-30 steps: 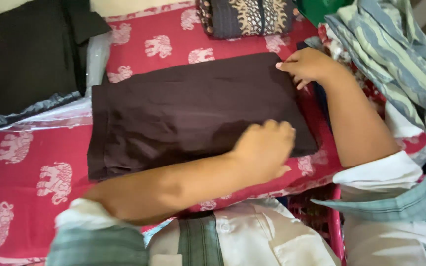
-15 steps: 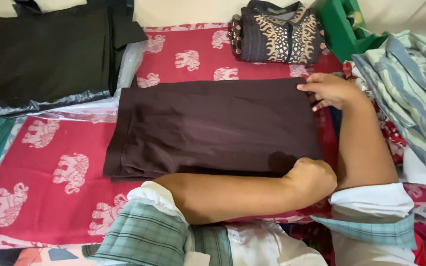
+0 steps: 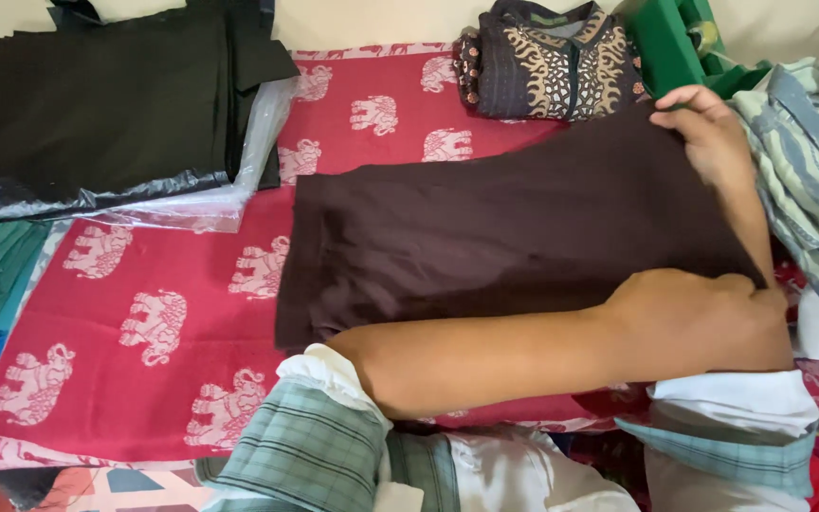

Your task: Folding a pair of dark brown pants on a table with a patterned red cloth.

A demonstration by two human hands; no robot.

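Black cloth: folded on clear plastic, well beyond and left of both hands.
Red spread: elephant print, under everything.
Brown cloth: folded flat on the spread, its right end lifted between the hands.
Patterned shirt: folded, just beyond the brown cloth, left of the right hand.
Left hand: arm crossed over, fingers closed on the cloth's near right corner.
Right hand: pinching the far right corner.
Striped cloth: heaped just right of the right hand.
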